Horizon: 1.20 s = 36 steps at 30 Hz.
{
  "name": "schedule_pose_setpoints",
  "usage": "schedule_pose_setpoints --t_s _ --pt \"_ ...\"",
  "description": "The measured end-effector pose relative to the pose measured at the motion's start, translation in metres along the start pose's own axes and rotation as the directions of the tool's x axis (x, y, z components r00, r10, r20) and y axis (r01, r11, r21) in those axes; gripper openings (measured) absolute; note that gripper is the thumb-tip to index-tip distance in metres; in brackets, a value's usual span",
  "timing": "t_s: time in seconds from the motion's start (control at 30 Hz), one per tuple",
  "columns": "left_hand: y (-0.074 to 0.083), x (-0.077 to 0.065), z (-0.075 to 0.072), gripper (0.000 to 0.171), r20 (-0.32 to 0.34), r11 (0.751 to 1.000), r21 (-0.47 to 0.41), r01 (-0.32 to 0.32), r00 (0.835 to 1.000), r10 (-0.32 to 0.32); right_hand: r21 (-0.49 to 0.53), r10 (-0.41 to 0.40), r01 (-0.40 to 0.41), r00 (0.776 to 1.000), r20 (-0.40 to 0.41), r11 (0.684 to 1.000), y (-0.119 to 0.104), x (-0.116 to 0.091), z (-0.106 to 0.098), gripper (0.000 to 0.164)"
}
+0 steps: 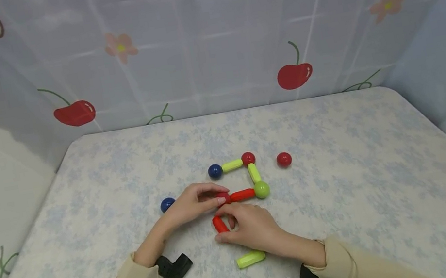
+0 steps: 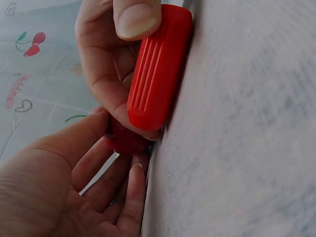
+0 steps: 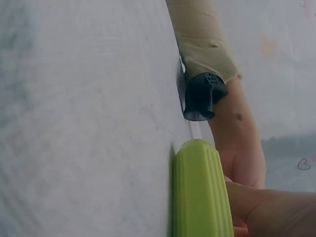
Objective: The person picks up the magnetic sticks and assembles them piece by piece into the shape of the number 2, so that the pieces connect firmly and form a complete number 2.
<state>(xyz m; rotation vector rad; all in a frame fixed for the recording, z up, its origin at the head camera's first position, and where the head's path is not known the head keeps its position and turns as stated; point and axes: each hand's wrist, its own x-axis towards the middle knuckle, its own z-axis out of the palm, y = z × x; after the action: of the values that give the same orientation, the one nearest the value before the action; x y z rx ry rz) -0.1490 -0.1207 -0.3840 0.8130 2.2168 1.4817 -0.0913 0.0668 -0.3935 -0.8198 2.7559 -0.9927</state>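
My left hand (image 1: 191,204) pinches a red ball (image 1: 224,197) between thumb and fingers. That ball sits at the end of a red rod (image 1: 243,195), whose other end meets a green ball (image 1: 261,189). Just in front, my right hand (image 1: 255,227) grips a loose red rod (image 1: 220,224) between thumb and fingers. In the left wrist view this ribbed red rod (image 2: 160,69) lies along the tabletop, one end close to the red ball (image 2: 126,138), which is partly hidden by fingers. A yellow-green rod (image 1: 250,258) lies just below my right hand.
From the green ball, a yellow-green rod (image 1: 254,173) runs to a red ball (image 1: 248,158), then another rod (image 1: 232,165) to a blue ball (image 1: 215,171). A loose red ball (image 1: 284,159) lies right; a blue ball (image 1: 167,204) is partly behind my left hand. The table (image 1: 366,174) has a patterned cloth.
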Motion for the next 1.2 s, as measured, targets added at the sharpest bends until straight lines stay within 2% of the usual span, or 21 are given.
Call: schedule_pose_setpoints --t_s 0.1,0.2,0.27,0.3,0.33,0.37,0.4,0.43,0.5,0.53,0.57,0.6,0.63,0.67,0.73,0.97,1.2 --pt "-0.013 0.003 0.0 0.027 -0.004 1.0 -0.002 0.01 1.0 -0.01 -0.008 -0.023 0.023 1.0 -0.013 1.0 -0.003 -0.002 -0.002 0.025" --pt "-0.016 0.003 0.001 0.027 -0.003 1.0 -0.008 0.015 1.0 -0.015 0.029 -0.029 0.03 1.0 -0.006 0.999 -0.002 -0.007 -0.006 0.015" --pt "-0.017 0.001 0.002 0.027 -0.005 1.0 -0.017 0.018 1.0 -0.018 0.122 -0.003 0.001 1.0 0.017 0.993 -0.001 -0.011 -0.008 0.01" --pt "-0.018 0.0 0.003 0.027 -0.005 0.999 -0.025 0.02 1.0 -0.02 0.193 0.022 -0.03 0.999 0.039 0.981 0.0 -0.013 -0.008 0.009" --pt "-0.018 -0.001 0.004 0.027 -0.008 0.999 -0.028 0.024 1.0 -0.024 0.284 0.055 -0.072 0.996 0.067 0.956 0.002 -0.015 -0.008 0.01" --pt "-0.018 -0.001 0.005 0.027 -0.009 0.999 -0.031 0.027 1.0 -0.028 0.396 0.09 -0.126 0.99 0.107 0.91 0.003 -0.016 -0.009 0.012" --pt "-0.018 -0.002 0.006 0.027 -0.012 0.999 -0.033 0.034 0.999 -0.034 0.506 0.128 -0.188 0.98 0.153 0.842 0.005 -0.018 -0.009 0.014" --pt "-0.018 -0.002 0.006 0.027 -0.013 0.999 -0.033 0.038 0.999 -0.039 0.605 0.16 -0.254 0.965 0.206 0.755 0.006 -0.019 -0.009 0.016" --pt "-0.018 -0.002 0.006 0.027 -0.014 0.998 -0.032 0.057 0.998 -0.058 0.756 0.196 -0.374 0.927 0.319 0.537 0.009 -0.019 -0.01 0.02" --pt "-0.017 -0.002 0.006 0.027 -0.013 0.997 -0.029 0.066 0.998 -0.066 0.8 0.199 -0.416 0.909 0.365 0.433 0.01 -0.019 -0.011 0.021" --pt "-0.017 -0.001 0.005 0.027 -0.011 0.997 -0.032 0.072 0.997 -0.073 0.824 0.196 -0.446 0.895 0.401 0.35 0.01 -0.019 -0.011 0.021" --pt "-0.016 0.0 0.004 0.028 -0.01 0.996 -0.036 0.077 0.997 -0.078 0.837 0.185 -0.463 0.886 0.425 0.293 0.011 -0.018 -0.012 0.021" --pt "-0.016 0.001 0.003 0.028 -0.008 0.996 -0.04 0.079 0.997 -0.079 0.844 0.172 -0.473 0.88 0.442 0.251 0.011 -0.017 -0.012 0.022" --pt "-0.015 0.002 0.002 0.028 -0.008 0.996 -0.043 0.083 0.996 -0.083 0.849 0.164 -0.478 0.877 0.451 0.226 0.012 -0.016 -0.012 0.022" --pt "-0.015 0.004 0.0 0.029 -0.003 0.995 -0.051 0.083 0.996 -0.084 0.853 0.153 -0.479 0.877 0.455 0.208 0.012 -0.014 -0.013 0.024" --pt "-0.015 0.003 -0.002 0.031 0.004 0.989 -0.092 0.119 0.993 -0.119 0.85 0.132 -0.492 0.87 0.475 0.189 0.015 -0.011 -0.013 0.027" --pt "-0.014 0.003 -0.001 0.032 0.021 0.958 -0.228 0.175 0.984 -0.175 0.856 0.112 -0.49 0.872 0.477 0.163 0.017 -0.009 -0.014 0.026"
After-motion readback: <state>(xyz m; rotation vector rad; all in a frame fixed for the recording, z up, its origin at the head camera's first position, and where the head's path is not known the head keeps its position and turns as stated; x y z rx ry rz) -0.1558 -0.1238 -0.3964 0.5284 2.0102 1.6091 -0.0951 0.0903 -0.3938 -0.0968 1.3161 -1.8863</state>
